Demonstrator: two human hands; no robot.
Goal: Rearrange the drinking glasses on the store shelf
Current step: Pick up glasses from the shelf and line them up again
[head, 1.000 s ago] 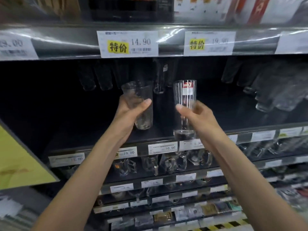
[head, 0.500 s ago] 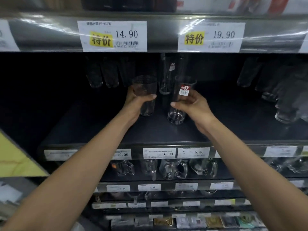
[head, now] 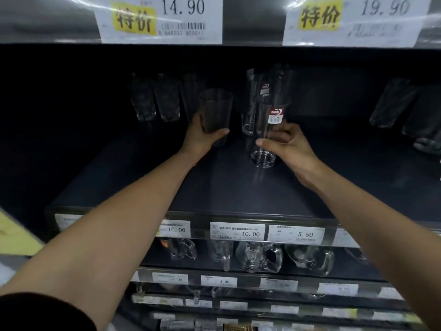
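The left hand [head: 199, 139] is gripping a tumbler [head: 216, 109] low on its wall, the thumb curling across the front near the base and the fingers wrapping round behind. The tumbler is standing upright over the middle of the dark shelf [head: 238, 189], towards the back; whether its base is touching the board cannot be told.

The right hand [head: 287, 144] is holding a tall glass [head: 268, 130] with a red sticker, thumb across the front and fingers curling round the right side. This glass is also sitting upright, just to the right of the tumbler and apart from it, its thick base at or just above the shelf.

Another stickered glass [head: 253, 99] is standing close behind the tall one. A row of dim glasses [head: 155, 101] is lining the back to the left of the tumbler, and more glasses [head: 403, 108] are showing well off to the right.

Price tags reading 14.90 [head: 160, 19] and 19.90 [head: 350, 20] are hanging on the rail above. Tags marked 10.00 [head: 237, 231] and 5.50 [head: 296, 234] are running along the shelf's front edge, with glass mugs [head: 259, 256] sitting on the shelf beneath.
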